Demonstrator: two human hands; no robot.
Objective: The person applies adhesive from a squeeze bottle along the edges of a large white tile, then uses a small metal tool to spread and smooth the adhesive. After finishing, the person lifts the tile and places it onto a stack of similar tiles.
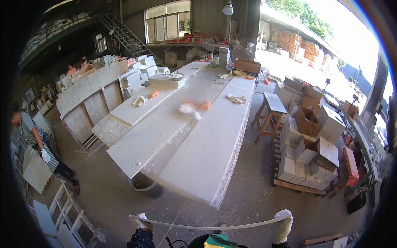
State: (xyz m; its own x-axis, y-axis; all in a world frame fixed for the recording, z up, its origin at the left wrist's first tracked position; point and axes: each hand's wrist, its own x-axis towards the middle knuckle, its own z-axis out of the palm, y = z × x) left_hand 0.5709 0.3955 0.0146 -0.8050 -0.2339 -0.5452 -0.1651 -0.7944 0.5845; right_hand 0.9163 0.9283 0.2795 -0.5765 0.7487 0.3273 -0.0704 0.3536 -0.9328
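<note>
My left hand (141, 222), in a white glove, grips one end of a long, thin pale slab (206, 227), which shows almost edge-on. At its other end my right hand (283, 228), also gloved in white, is closed round the slab. It spans the space in front of my body, apart from the worktable. On the dusty table ahead lie a white stone slab (206, 153) on the right and another white slab (153, 136) left of it. Between them sits a bowl of white powder (189, 109) beside an orange block (206, 105).
Spare gloves (236, 98) rest on the right slab. A wooden stool (269, 109) and a pallet of white boxes (297, 171) stand to the right. Under the table's near corner is a dark bucket (144, 186). A person in a checked apron (41, 144) stands at left, near a wooden rack (68, 206).
</note>
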